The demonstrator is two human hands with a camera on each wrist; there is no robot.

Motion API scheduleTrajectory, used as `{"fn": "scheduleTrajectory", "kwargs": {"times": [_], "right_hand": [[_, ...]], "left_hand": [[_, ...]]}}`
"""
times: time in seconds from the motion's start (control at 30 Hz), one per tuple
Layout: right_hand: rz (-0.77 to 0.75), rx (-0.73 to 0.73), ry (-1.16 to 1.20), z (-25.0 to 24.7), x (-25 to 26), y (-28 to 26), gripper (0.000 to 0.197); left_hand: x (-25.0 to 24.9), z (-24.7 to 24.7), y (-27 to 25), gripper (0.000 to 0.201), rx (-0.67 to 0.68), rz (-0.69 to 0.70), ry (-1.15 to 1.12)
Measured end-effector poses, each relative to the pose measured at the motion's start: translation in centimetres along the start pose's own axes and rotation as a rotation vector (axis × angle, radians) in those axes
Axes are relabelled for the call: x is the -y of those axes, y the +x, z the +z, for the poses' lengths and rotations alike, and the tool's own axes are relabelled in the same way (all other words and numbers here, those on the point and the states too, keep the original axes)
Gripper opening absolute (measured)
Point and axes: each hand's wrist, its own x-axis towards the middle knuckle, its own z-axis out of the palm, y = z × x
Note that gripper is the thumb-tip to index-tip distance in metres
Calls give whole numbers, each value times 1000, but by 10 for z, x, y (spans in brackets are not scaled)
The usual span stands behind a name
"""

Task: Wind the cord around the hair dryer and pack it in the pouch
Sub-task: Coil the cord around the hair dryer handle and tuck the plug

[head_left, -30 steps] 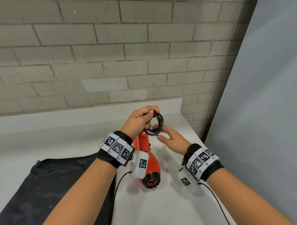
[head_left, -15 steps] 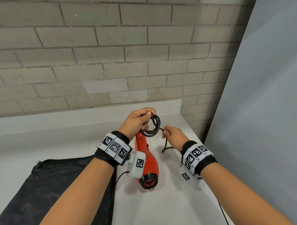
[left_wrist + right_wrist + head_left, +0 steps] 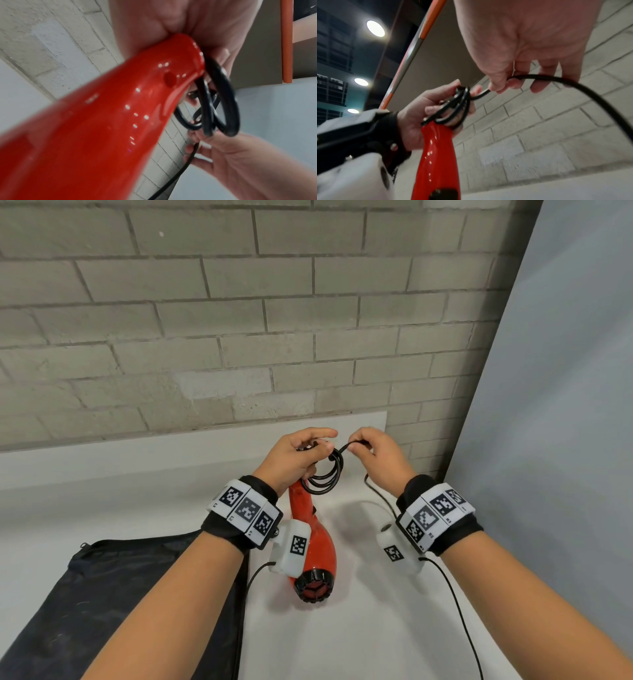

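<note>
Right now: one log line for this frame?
step: winding cord | left hand: grips coils at hair dryer handle | right hand: pinches cord | pouch: on table, unused

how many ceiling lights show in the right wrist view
3, all at the left edge of the right wrist view: the top ceiling light, the middle ceiling light and the bottom ceiling light. Others may be hidden behind the left hand.

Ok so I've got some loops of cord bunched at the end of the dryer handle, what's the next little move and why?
Probably carry the right hand over and lay the strand it pinches as another loop onto the coil that the left hand holds against the hair dryer handle, since loose cord trails off behind the right wrist.
</note>
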Motion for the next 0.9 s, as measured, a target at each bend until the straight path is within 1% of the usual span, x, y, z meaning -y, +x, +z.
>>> {"fn": "scheduleTrajectory", "kwargs": {"times": [0.07,0.13,0.23,0.3,0.4,0.47,0.53,0.6,0.63,0.67,0.7,0.73,0.8,0.83,0.9], "right_hand": [[-41,-73,-66,-4,6,1,9],[-83,-147,-120,-8,11,-1,9],[-134,-196,-141,-12,21,-4,11],[-166,-182,-141,-15,25,-5,11],[-174,-106,-122,-20,24,-6,10],[-170,-68,-69,-25,18,-8,11],[-135,-86,-60,-30,9,-12,19],[-7,-175,-93,-32,-5,-23,33],[89,-223,-122,-31,-14,-30,38],[208,-230,-156,-28,-25,-37,41],[350,-175,-191,-25,-36,-45,44],[509,-69,-233,-19,-49,-52,52],[779,163,-305,-5,-70,-63,75],[859,241,-331,1,-78,-67,85],[921,302,-372,11,-88,-71,92]], "left_hand": [[-2,1,1,23,7,-15,21],[-3,2,1,26,15,-25,68],[-5,2,2,29,49,-62,158],[-9,2,1,28,90,-87,185],[-15,3,-2,27,154,-110,197],[-14,5,-2,28,140,-119,170],[-11,8,-1,28,80,-110,135],[-8,9,0,26,13,-99,106],[-8,8,0,25,-2,-95,97],[-7,7,0,24,-3,-91,94],[-6,7,0,23,6,-85,98],[-5,6,0,22,14,-79,105],[-3,6,1,21,18,-71,116],[-3,6,2,20,16,-66,117],[-2,7,3,21,16,-57,117]]}}
